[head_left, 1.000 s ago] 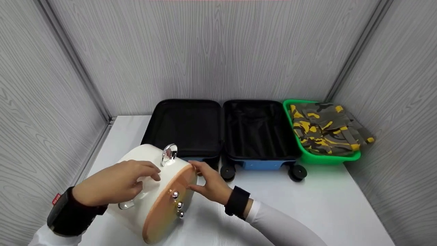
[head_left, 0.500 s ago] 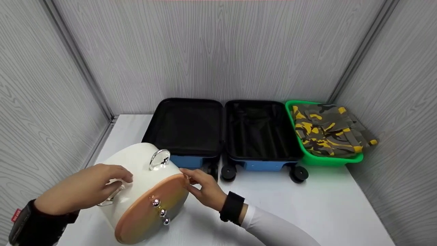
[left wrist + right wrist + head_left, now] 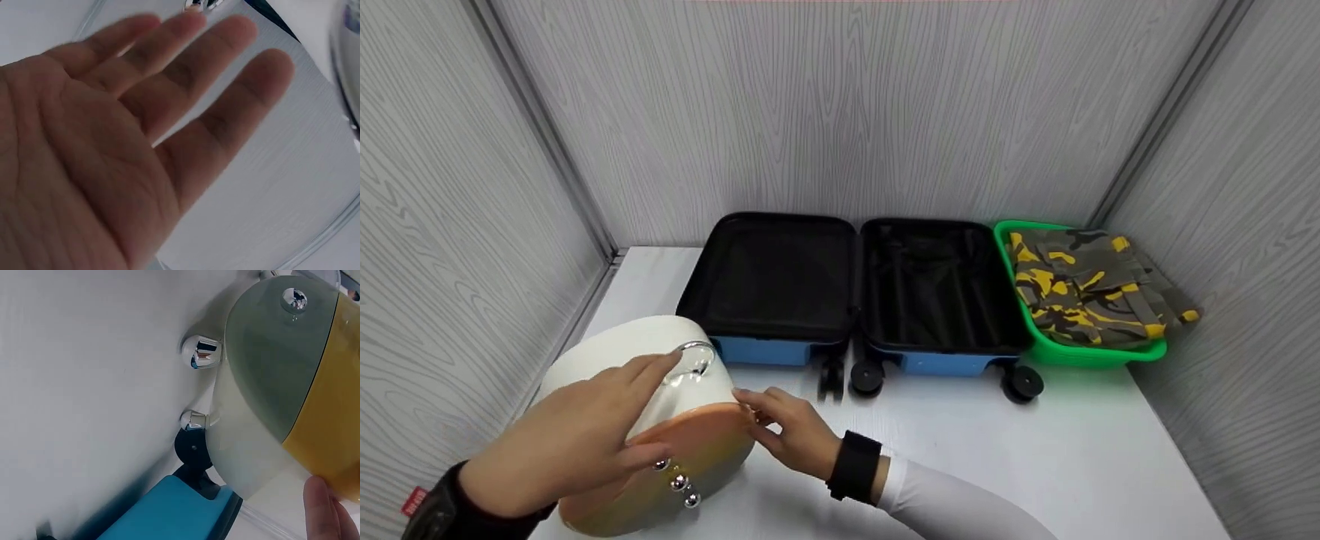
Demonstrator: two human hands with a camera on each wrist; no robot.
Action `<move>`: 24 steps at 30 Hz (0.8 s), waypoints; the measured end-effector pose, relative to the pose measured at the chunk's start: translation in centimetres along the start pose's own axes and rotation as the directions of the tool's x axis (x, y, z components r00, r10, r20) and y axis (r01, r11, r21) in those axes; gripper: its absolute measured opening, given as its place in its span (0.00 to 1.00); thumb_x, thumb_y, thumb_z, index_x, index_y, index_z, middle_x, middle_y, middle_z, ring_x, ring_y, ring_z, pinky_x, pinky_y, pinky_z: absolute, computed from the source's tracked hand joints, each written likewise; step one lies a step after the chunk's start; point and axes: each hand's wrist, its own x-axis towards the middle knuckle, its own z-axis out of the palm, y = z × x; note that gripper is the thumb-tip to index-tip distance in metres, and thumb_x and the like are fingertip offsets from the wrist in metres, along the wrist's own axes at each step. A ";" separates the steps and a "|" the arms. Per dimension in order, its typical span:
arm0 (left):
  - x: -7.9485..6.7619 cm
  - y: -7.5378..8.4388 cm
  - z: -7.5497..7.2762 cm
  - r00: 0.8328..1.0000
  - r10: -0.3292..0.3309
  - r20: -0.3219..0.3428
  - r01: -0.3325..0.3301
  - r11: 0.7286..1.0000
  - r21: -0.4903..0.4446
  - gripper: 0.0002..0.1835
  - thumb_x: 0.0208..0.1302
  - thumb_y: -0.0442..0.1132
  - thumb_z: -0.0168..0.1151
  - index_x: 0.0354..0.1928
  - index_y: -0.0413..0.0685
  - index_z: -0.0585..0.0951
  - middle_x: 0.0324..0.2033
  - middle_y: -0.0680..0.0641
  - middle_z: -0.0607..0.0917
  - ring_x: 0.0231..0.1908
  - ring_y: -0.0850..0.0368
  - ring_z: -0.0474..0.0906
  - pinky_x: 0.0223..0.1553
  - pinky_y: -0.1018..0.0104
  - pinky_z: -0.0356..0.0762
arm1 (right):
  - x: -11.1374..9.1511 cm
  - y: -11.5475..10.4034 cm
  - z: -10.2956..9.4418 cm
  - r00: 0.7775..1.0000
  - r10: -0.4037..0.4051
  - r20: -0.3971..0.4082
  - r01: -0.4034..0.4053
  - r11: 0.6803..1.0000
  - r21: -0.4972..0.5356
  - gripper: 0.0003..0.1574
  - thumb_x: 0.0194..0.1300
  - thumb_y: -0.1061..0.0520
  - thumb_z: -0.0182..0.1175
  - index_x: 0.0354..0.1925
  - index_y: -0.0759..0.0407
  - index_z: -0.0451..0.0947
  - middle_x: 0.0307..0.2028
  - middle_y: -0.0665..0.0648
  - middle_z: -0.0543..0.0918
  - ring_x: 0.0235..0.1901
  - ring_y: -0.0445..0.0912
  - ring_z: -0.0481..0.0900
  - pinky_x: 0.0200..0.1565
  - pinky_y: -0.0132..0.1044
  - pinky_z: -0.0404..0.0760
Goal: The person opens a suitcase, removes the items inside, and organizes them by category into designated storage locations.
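A white rounded container (image 3: 656, 330) lies tilted at the left front in the head view. Its face (image 3: 697, 435) shades from orange to yellow and grey-green, with silver balls (image 3: 679, 482) in a row. On its side stands a silver ring-shaped handle (image 3: 697, 358). My left hand (image 3: 577, 431) is over the container, fingertips close to the ring; whether they touch is unclear. Straight, spread fingers show in the left wrist view. With thumb and fingers, my right hand (image 3: 799, 433) pinches the rim of the face. In the right wrist view one finger (image 3: 320, 509) meets the container's edge.
Behind the container an opened suitcase (image 3: 765, 352) with blue shell and black lining lies flat, its black wheels (image 3: 1024, 384) facing me. A green basket (image 3: 1057, 356) at the right holds folded camouflage clothing (image 3: 1080, 285). Grey panels (image 3: 840, 112) enclose the white table (image 3: 960, 450).
The container has shifted left and toward me, its face turned more upward. My right hand has moved with it. My left hand has swung over it, and its fingers have straightened.
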 end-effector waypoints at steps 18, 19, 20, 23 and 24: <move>3.2 0.7 3.6 0.970 -0.230 0.077 0.222 0.970 0.096 0.53 0.43 0.29 0.81 0.77 0.35 0.69 0.58 0.34 0.78 0.39 0.35 0.78 0.22 0.48 0.81 | 0.9 0.8 -0.4 0.987 0.071 0.142 -0.054 0.991 -0.119 0.35 0.81 0.54 0.64 0.80 0.52 0.69 0.52 0.57 0.88 0.49 0.48 0.89 0.54 0.31 0.86; 3.1 0.7 3.6 0.966 -0.251 0.064 0.244 0.965 0.099 0.56 0.43 0.29 0.81 0.78 0.32 0.67 0.57 0.34 0.78 0.38 0.35 0.78 0.21 0.48 0.80 | 1.0 1.2 -0.9 0.985 0.092 0.143 -0.073 0.989 -0.132 0.35 0.81 0.54 0.64 0.80 0.54 0.68 0.53 0.58 0.88 0.50 0.48 0.89 0.54 0.33 0.86; 3.0 0.6 3.5 0.961 -0.271 0.056 0.265 0.959 0.099 0.57 0.43 0.30 0.81 0.78 0.30 0.64 0.56 0.34 0.78 0.38 0.36 0.78 0.21 0.47 0.80 | 1.2 1.7 -1.4 0.984 0.109 0.140 -0.089 0.985 -0.145 0.35 0.81 0.54 0.63 0.80 0.57 0.68 0.54 0.58 0.88 0.50 0.49 0.89 0.55 0.36 0.87; 2.7 0.2 3.3 0.946 -0.322 0.042 0.318 0.944 0.084 0.52 0.44 0.33 0.83 0.71 0.26 0.67 0.50 0.34 0.78 0.34 0.35 0.77 0.22 0.44 0.80 | 1.5 3.6 -3.4 0.986 0.128 0.104 -0.107 0.976 -0.191 0.36 0.81 0.55 0.64 0.79 0.62 0.68 0.50 0.60 0.87 0.50 0.52 0.88 0.53 0.42 0.87; 2.6 -0.1 3.2 0.943 -0.330 0.041 0.326 0.942 0.076 0.48 0.44 0.34 0.84 0.67 0.26 0.68 0.47 0.33 0.78 0.33 0.35 0.77 0.22 0.43 0.80 | 1.6 4.2 -4.2 0.986 0.138 0.090 -0.118 0.972 -0.204 0.36 0.80 0.56 0.64 0.79 0.63 0.68 0.50 0.61 0.86 0.50 0.53 0.87 0.54 0.44 0.87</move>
